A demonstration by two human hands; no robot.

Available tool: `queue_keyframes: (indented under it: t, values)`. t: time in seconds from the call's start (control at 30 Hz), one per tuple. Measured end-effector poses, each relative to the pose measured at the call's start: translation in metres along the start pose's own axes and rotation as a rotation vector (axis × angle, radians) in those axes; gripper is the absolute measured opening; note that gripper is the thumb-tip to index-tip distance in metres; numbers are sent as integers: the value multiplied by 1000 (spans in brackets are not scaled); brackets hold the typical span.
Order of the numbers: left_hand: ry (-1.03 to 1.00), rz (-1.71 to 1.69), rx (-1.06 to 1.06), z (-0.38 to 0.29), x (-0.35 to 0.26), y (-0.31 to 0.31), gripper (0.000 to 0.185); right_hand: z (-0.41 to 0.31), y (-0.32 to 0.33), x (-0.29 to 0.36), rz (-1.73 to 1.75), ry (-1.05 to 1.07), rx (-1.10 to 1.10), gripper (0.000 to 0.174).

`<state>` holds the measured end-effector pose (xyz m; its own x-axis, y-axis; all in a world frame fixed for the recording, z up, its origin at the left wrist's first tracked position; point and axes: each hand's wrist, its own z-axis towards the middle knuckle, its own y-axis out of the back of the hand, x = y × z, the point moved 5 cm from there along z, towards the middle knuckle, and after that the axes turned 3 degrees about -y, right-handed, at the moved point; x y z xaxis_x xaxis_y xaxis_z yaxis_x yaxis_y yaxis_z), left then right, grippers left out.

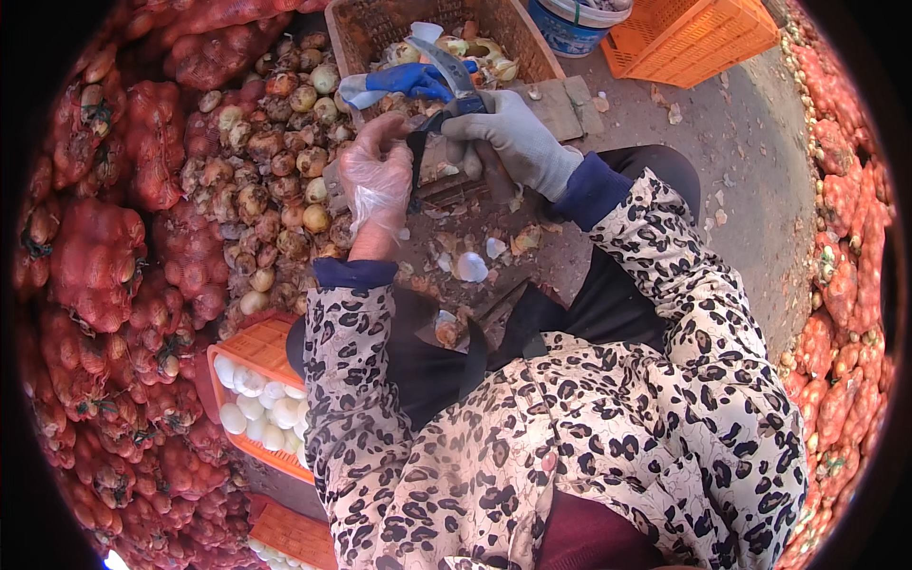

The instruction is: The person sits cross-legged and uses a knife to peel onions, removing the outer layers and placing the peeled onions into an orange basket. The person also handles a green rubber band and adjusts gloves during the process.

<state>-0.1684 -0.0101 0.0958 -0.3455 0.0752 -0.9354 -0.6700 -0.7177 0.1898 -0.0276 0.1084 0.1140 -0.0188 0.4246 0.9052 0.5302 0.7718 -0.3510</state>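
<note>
My right hand, in a grey work glove, grips a knife with a curved steel blade and a dark handle. The blade points up and to the left. A black strip runs from the handle to my left hand and hangs down beside it. Thin clear plastic covers that hand, and its fingertips pinch the strip where it bends. Just beyond both hands lies a blue and white glove, partly behind the blade.
An orange crate with onions and peelings stands ahead, by a wooden board. Loose onions and red mesh sacks pile up at left. Another crate holds peeled onions. A bucket stands at the upper right.
</note>
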Motion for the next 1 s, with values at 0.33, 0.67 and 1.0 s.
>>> queue_keyframes:
  t: [0.33, 0.67, 1.0]
  values:
    - [-369, 183, 117, -6, -55, -16, 43, 3, 2, -1, 53, 3, 61, 13]
    - [55, -376, -26, -5, -15, -13, 19, -5, -10, 2, 77, 1, 227, 24]
    - [305, -673, -16, -5, 8, -1, 10, -2, -3, 12, -799, 209, -92, 52]
